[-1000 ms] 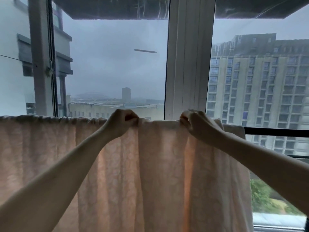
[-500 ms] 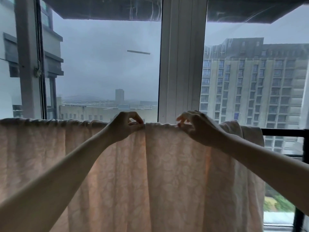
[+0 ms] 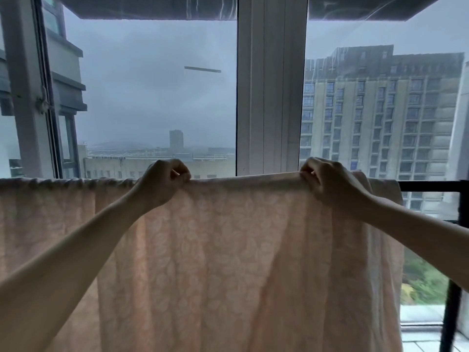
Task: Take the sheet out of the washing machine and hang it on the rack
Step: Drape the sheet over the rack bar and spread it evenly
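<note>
A pale pink sheet (image 3: 228, 250) with a faint leaf pattern hangs over the top bar of a black rack (image 3: 431, 185) in front of the window. The sheet covers most of the bar; only the bar's right end and a black upright show. My left hand (image 3: 162, 182) pinches the sheet's top edge left of centre. My right hand (image 3: 327, 184) pinches the same edge further right. Between my hands the edge is pulled flat; left of my left hand it is bunched in small gathers.
A large window stands right behind the rack, with a white frame post (image 3: 271, 85) in the middle and a grey frame (image 3: 28, 97) at the left. Tall buildings show outside. The rack's black upright (image 3: 450, 313) stands at the lower right.
My hands have moved apart along the top edge, the right one going further right, and the fabric between them has been stretched smooth. The camera has also come closer.
</note>
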The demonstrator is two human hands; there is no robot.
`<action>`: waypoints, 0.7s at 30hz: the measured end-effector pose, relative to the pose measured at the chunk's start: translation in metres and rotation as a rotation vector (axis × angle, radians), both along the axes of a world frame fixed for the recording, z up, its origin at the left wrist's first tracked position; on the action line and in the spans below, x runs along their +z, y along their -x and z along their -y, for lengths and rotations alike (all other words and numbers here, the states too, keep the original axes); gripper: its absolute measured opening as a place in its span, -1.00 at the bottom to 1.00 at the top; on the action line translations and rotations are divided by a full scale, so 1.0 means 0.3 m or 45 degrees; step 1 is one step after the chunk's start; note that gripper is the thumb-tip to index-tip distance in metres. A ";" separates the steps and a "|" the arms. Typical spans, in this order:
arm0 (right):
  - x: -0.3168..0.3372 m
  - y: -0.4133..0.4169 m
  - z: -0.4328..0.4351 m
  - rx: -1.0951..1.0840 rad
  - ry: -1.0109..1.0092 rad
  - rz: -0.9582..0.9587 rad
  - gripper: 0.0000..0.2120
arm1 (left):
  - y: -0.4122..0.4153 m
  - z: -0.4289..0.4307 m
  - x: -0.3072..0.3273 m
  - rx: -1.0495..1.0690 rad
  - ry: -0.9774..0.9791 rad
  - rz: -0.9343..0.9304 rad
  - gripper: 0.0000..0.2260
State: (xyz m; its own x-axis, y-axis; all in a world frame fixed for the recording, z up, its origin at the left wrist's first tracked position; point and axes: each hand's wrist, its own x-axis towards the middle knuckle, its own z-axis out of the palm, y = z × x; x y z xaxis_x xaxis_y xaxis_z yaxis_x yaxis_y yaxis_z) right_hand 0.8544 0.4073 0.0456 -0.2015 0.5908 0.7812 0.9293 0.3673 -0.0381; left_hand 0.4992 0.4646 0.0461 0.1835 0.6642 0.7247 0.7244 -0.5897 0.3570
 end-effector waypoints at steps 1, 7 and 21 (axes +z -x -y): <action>0.005 -0.007 0.002 -0.003 0.025 -0.006 -0.90 | -0.008 0.003 0.003 -0.004 -0.022 -0.010 -0.92; 0.020 0.061 -0.016 0.093 0.084 0.025 -0.90 | -0.203 0.047 0.010 -0.265 -0.207 -0.166 -0.94; -0.021 -0.168 0.108 -0.077 -0.103 0.294 -0.79 | -0.535 0.066 -0.043 -0.337 -0.385 -0.180 -0.87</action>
